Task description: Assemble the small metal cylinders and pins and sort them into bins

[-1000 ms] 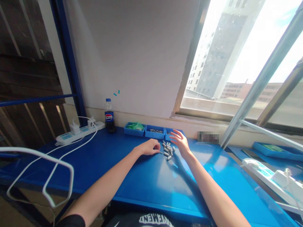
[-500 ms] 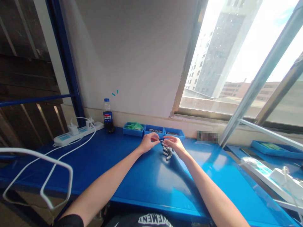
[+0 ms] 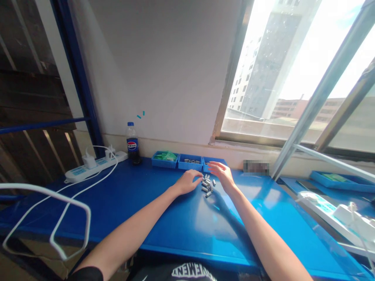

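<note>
Several short, shiny metal cylinders (image 3: pixel 208 194) lie in a loose pile on the blue table (image 3: pixel 164 222). At the left edge of the pile is my left hand (image 3: pixel 187 182), thumb and fingertips brought together; whatever they pinch is too small to make out. My right hand (image 3: pixel 223 176) is raised beyond the pile, its fingers stretched toward the right blue bin (image 3: pixel 224 163) and partly covering it. No object shows in that hand. Beside it stands the middle blue bin (image 3: pixel 190 165), with small metal pieces inside.
Left of these is a blue bin (image 3: pixel 164 163) with green packets. Further left stand a cola bottle (image 3: pixel 133 146) and a white power strip (image 3: pixel 88 170) with looping cables. A metal window post (image 3: pixel 288 156) rises at the right, near another power strip (image 3: pixel 319 208).
My right hand has left the pile and moved up and away to the right bin, its fingers straightening. My left hand has shifted slightly right and down, closer to the cylinders.
</note>
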Demonstrator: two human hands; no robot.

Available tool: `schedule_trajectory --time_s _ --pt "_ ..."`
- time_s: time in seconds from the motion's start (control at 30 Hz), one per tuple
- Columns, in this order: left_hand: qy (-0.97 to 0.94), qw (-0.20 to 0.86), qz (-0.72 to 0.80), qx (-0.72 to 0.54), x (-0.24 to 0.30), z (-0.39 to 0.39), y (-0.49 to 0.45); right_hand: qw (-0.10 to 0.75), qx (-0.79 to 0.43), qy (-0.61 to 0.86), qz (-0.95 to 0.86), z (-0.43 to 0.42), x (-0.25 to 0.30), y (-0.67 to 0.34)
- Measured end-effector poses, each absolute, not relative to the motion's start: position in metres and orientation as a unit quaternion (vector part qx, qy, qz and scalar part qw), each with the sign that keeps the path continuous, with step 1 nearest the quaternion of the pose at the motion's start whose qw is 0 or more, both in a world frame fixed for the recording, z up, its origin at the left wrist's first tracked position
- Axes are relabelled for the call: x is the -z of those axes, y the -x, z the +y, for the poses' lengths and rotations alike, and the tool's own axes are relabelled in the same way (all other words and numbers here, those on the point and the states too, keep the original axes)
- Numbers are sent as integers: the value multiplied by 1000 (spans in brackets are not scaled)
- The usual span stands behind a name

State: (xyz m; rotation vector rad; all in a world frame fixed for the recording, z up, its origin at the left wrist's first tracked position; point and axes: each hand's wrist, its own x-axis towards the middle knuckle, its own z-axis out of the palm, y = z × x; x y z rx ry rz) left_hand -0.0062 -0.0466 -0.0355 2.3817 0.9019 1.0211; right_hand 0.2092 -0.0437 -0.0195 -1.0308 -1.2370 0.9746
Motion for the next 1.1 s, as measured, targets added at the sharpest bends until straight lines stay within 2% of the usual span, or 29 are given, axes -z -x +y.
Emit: schedule_trajectory --time_s 0.1,0.23,0.5,0.77,0.93,1.1 --pt "-913 157 229 -299 33 -57 3 604 -365 451 -547 -41 18 -218" --pt "-946 120 176 -246 30 -67 -4 542 -310 501 -599 -41 17 -227" --pt "-933 72 261 -236 28 -63 3 364 -224 456 -781 -60 6 -231" --pt "-901 108 325 -268 35 -54 5 235 -183 484 -823 -74 9 -214" --pt "-888 108 345 -285 38 -50 7 238 -181 508 -808 -75 16 -203" --pt "-847 149 379 -342 39 -43 6 341 -218 472 -783 -69 18 -197"
